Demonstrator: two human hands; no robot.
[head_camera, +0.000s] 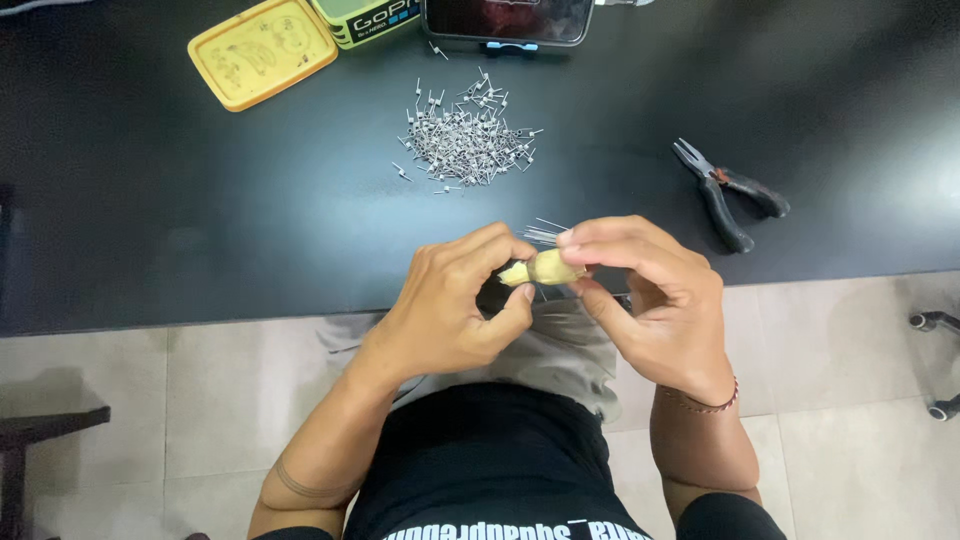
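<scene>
Both hands meet over the near edge of a black table (200, 220). My left hand (455, 305) and my right hand (650, 295) pinch a small bundle of thin metal wire pieces (545, 235) wrapped in a band of yellowish tape (545, 268). The left fingertips press the tape's left end. My right thumb and forefinger grip the bundle's right side. The wire ends stick out behind the fingers. A loose pile of small metal coils with straight legs (465, 140) lies on the table beyond the hands.
Small pliers with dark handles (725, 190) lie to the right of the pile. A yellow lid (262, 50), a green and yellow box (365, 20) and a phone on a stand (505, 20) sit at the far edge. Chair castors (935, 325) show at the right.
</scene>
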